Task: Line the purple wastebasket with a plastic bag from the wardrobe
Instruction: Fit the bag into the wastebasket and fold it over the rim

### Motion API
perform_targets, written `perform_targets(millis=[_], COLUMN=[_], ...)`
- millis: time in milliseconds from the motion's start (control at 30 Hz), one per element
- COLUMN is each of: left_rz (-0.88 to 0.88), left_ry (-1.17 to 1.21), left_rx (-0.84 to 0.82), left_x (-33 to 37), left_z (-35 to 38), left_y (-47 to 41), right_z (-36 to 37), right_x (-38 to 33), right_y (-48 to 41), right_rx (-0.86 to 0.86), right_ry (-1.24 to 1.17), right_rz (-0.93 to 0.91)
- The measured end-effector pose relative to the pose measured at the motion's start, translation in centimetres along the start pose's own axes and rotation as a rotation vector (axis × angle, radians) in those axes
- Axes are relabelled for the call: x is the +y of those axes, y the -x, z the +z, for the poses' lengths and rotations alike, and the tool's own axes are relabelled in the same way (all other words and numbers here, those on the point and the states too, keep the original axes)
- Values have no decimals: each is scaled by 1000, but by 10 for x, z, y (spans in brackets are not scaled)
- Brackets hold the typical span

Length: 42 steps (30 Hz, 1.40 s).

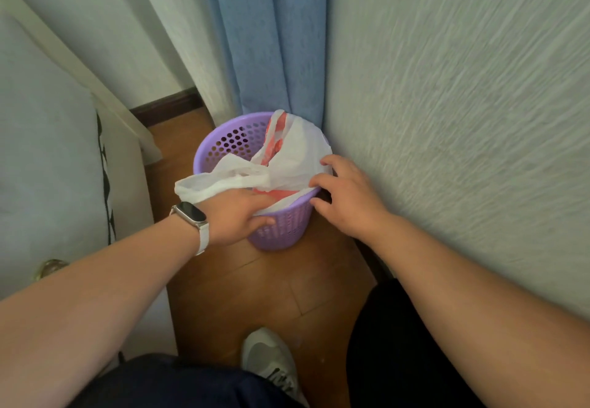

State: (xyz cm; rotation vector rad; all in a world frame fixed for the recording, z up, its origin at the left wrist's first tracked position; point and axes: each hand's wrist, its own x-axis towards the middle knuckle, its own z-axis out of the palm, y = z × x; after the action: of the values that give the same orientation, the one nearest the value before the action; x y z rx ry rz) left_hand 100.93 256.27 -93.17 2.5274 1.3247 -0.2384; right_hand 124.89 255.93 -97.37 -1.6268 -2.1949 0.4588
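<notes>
down on the wood floor (265, 283), tucked into the corner between blue curtain (271, 40) and textured wall (447, 88): purple wastebasket (281, 229), perforated, far-left inner side bare. white plastic bag (297, 158) with red print, crumpled, half inside, one loose handle trailing over the near-left rim. left hand (236, 216), watch (191, 216) at the wrist, clamped on bag and near rim, thumb pressed outside against the basket. right hand (348, 197) at the right rim, fingers curled over the bag's edge, pinning it there. grey shoe (271, 363) below.
</notes>
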Motion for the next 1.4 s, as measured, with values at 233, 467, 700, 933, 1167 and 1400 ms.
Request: perform_targets(millis=[233, 467, 700, 933, 1167, 1400], left_rz=[-1, -95, -80, -114, -117, -224], left_ry=[-18, -42, -130, -63, -18, 217], left_rx=[68, 163, 348, 349, 340, 357], left_x=[-4, -2, -11, -19, -22, -15], left_z=[-10, 1, -3, -1, 2, -9], left_y=[16, 27, 19, 19, 21, 26], right_z=[0, 14, 25, 17, -5, 18], right_x=[-13, -24, -22, -28, -52, -54], right_y=[-7, -10, -16, -23, -33, -34], right_rx=[112, 175, 147, 12, 88, -110], right_ry=[-13, 31, 75, 47, -67, 35], right_rz=[-157, -247, -241, -243, -229, -268])
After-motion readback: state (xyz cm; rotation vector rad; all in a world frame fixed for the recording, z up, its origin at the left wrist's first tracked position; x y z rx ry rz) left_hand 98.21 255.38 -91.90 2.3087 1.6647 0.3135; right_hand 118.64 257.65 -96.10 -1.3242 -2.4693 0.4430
